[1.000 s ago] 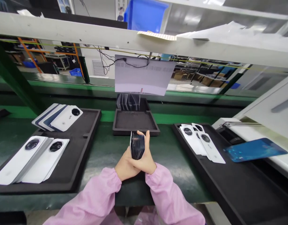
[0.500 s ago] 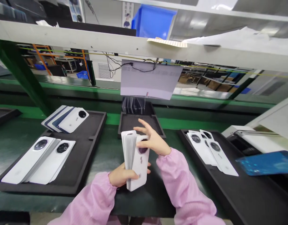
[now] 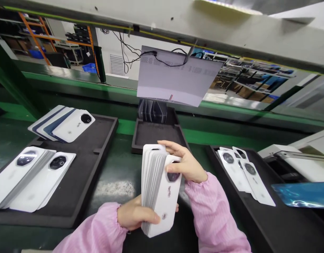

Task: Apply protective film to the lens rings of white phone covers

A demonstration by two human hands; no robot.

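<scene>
A thick stack of white phone back covers [image 3: 162, 196], each with a dark round camera patch, stands slightly fanned in front of me. Around its lower end my left hand [image 3: 139, 213] is closed, the thumb pressing on the front cover. My right hand [image 3: 186, 161] grips the top right of the stack, its thumb beside the camera patch and its fingers behind the edge. Part of the fingers of both hands is hidden by the covers.
At the left, a black tray [image 3: 98, 144] bears several stacks of white covers [image 3: 43, 179]. A small black tray [image 3: 156, 131] with dark sheets sits under a hanging light panel [image 3: 177, 75]. To the right, another tray [image 3: 291, 225] holds white covers [image 3: 258, 182] beside a blue panel [image 3: 304, 195].
My right hand, with fingers spread half a second ago, has closed on the upper end of the stack. The view has tilted down and come nearer.
</scene>
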